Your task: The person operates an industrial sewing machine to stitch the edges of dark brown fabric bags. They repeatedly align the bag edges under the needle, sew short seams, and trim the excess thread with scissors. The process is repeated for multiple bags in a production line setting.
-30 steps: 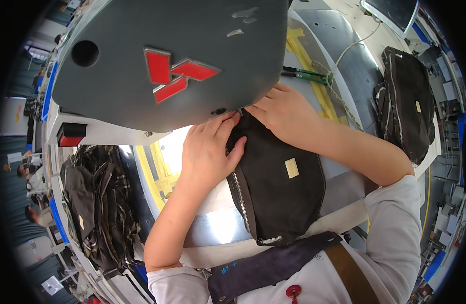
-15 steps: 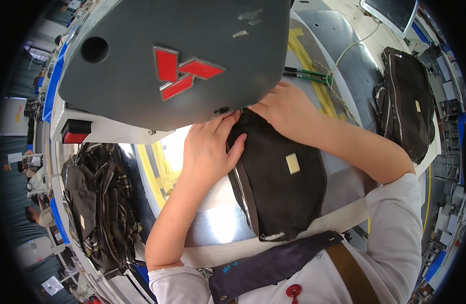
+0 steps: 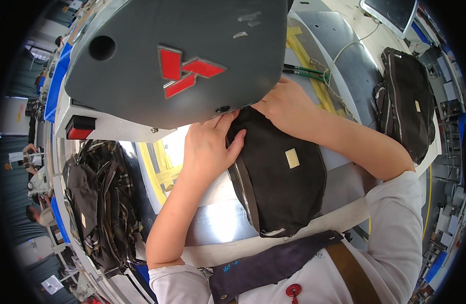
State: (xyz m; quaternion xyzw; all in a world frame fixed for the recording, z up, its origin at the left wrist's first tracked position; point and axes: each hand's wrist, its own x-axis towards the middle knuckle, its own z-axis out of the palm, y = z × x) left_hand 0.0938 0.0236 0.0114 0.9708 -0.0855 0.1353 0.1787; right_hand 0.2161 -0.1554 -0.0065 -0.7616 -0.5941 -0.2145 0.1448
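A black fabric bag piece [image 3: 278, 187] lies in front of me, with a small cream label [image 3: 292, 158] and a metal zipper [image 3: 245, 195] along its left edge. Its far end goes under the dark grey head of a sewing machine [image 3: 136, 91], which hides the needle area. My left hand [image 3: 207, 144] rests at the bag's far left edge, fingers stretched toward the machine and thumb spread apart on the cloth. On the bag's far right side lies my right hand [image 3: 283, 106]; its fingertips disappear behind the machine head.
Green-handled snips [image 3: 306, 72] and a pale cord [image 3: 339, 55] lie beyond my right hand. Another black bag [image 3: 407, 106] is at the right, and a heap of black and plaid bags [image 3: 101, 202] at the left. Yellow tape [image 3: 164, 172] marks the table; a screen [image 3: 392, 12] stands far right.
The black bag piece has slid slightly away from me, farther under the machine head, and more of its zipper shows. Both hands have moved a little with it. The view has shifted slightly.
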